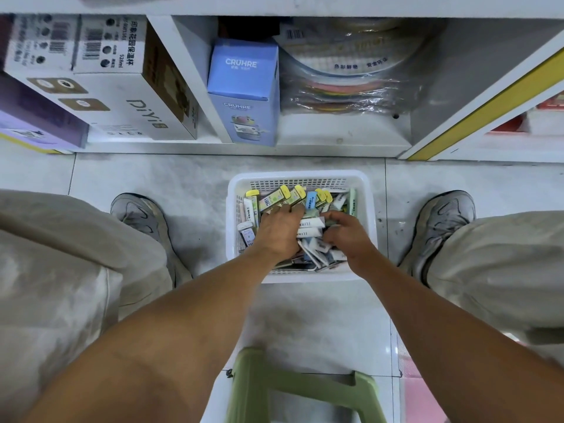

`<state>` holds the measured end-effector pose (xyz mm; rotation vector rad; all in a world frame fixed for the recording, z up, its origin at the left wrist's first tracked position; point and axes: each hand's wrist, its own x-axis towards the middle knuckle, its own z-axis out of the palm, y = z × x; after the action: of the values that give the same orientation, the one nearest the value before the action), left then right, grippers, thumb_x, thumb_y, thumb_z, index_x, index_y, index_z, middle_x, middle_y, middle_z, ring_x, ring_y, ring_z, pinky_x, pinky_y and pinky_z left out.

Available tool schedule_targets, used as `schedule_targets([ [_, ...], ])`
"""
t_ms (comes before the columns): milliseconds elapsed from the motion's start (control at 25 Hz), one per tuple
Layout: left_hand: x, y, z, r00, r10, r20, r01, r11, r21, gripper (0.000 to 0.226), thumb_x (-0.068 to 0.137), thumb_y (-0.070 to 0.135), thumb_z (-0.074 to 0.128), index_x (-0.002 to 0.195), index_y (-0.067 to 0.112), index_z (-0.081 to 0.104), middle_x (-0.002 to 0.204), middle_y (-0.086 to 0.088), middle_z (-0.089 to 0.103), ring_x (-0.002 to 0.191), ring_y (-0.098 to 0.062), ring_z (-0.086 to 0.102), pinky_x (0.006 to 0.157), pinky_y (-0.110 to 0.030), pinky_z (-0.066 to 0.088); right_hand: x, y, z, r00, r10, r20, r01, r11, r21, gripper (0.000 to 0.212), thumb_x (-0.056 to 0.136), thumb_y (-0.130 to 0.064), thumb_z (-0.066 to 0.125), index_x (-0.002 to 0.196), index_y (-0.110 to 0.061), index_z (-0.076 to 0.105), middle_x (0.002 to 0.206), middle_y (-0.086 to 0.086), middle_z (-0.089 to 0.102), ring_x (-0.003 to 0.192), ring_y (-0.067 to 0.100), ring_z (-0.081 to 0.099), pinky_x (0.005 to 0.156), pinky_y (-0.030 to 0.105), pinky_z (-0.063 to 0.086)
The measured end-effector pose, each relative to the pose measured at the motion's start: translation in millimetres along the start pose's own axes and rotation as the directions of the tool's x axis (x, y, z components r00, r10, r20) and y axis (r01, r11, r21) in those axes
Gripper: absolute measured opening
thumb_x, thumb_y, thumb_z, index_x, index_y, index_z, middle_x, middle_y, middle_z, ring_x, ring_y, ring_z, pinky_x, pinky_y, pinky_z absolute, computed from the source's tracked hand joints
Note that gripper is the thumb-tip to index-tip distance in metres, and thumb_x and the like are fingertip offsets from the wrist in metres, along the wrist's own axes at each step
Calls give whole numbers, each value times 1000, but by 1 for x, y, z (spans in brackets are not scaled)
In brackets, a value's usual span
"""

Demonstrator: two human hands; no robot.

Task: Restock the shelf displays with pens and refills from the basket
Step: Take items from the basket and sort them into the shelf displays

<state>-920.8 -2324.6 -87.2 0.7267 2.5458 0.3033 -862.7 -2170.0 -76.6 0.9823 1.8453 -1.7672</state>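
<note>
A white plastic basket point(363, 181) stands on the tiled floor between my feet. It holds several flat refill packs point(314, 222), some with yellow tops point(285, 193). Both hands are inside it. My left hand point(279, 228) lies on the yellow-topped packs at the left, fingers curled round them. My right hand point(346, 232) is bent over the white packs at the right, with its fingertips pinching among them; which pack it holds is hidden.
The bottom shelf point(335, 141) is just beyond the basket, with a blue CRUHRE box point(244, 87), a white DiYi box point(128, 96) and wrapped coloured rings point(348, 74). A green stool point(268, 389) stands below my arms. My shoes point(140, 215) flank the basket.
</note>
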Motion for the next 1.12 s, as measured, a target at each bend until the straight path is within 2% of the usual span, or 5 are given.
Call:
schedule_targets([
  [120,4,-4,-9,995,79,55,-76,996,-56,70,70,8,80,131,11,47,110,-13,62,101,-30,59,84,-39,53,5,0,-7,989,-81,-124,52,974,-220,38,81,11,54,93,-20,74,98,0,73,92,22,67,74,32,59],
  [360,7,-6,-31,985,98,143,-69,979,-193,74,67,8,84,132,12,49,94,-4,65,79,-18,62,60,-22,46,-2,-2,-24,984,-118,-130,42,878,-478,70,79,11,44,135,-30,55,106,1,69,91,24,65,69,32,59],
  [600,13,-2,-51,998,-54,24,59,903,-425,77,59,19,87,128,17,54,96,6,64,83,-14,64,66,-22,50,-9,-4,-29,969,-181,-171,49,814,-579,61,81,3,44,134,-26,55,110,3,72,99,27,64,76,25,46],
  [920,18,17,-97,951,-297,85,198,375,-906,51,43,10,89,90,16,68,86,-9,75,76,-22,72,70,-45,62,-43,-70,-29,974,-159,164,158,987,17,44,84,13,62,121,-9,61,111,21,70,89,26,70,67,29,53],
  [1120,18,28,-98,920,-390,36,141,245,-959,48,47,4,88,88,15,68,79,-7,74,75,-23,73,67,-40,62,-59,-81,-16,925,-128,358,136,991,3,52,84,-15,81,126,-26,54,103,3,77,95,20,74,74,30,60],
])
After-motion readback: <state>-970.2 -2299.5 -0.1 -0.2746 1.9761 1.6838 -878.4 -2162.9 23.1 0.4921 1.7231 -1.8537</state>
